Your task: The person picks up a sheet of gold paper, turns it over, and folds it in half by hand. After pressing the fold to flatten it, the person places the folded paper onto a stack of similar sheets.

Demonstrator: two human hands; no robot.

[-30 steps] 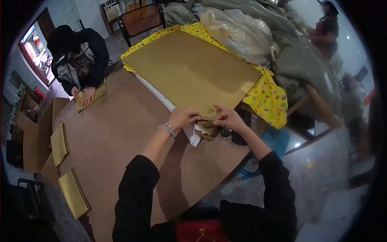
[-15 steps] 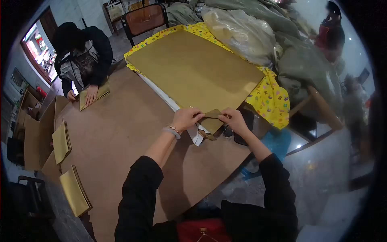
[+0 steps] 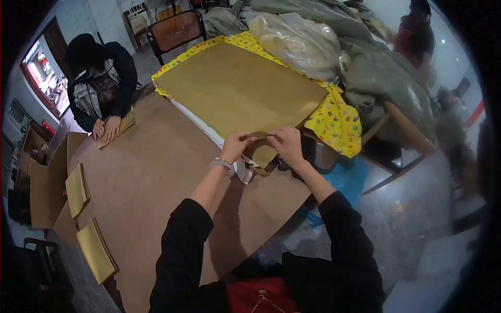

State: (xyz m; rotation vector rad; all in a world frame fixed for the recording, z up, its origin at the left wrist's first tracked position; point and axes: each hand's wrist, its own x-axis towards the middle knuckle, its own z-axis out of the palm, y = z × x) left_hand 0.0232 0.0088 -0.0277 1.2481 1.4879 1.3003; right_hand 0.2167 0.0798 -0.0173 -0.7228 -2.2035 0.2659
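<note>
My left hand [image 3: 236, 147], with a bracelet at its wrist, pinches one side of a small piece of brown paper [image 3: 259, 139]. At the other side, the fingers of my right hand [image 3: 287, 146] are closed on the same piece, which looks bent between them. Both hands are over the near corner of a large stack of flat brown paper sheets [image 3: 240, 86]. Yellow patterned wrapping [image 3: 336, 122] shows around the stack's edges. Below my hands, a torn white scrap [image 3: 243, 171] and crumpled brown bits lie at the corner.
Across the brown-covered table [image 3: 172, 156], a person [image 3: 102, 86] presses on a folded paper bundle [image 3: 119, 129]. Two more bundles, one nearer [image 3: 97, 250] and one farther [image 3: 77, 192], lie along the left edge beside a cardboard box [image 3: 49, 182]. Plastic-wrapped sacks [image 3: 297, 39] are piled behind.
My hands have come closer together, and the paper piece between them has bent upward. The person opposite now has both hands together at the bundle. The whole view has shifted slightly.
</note>
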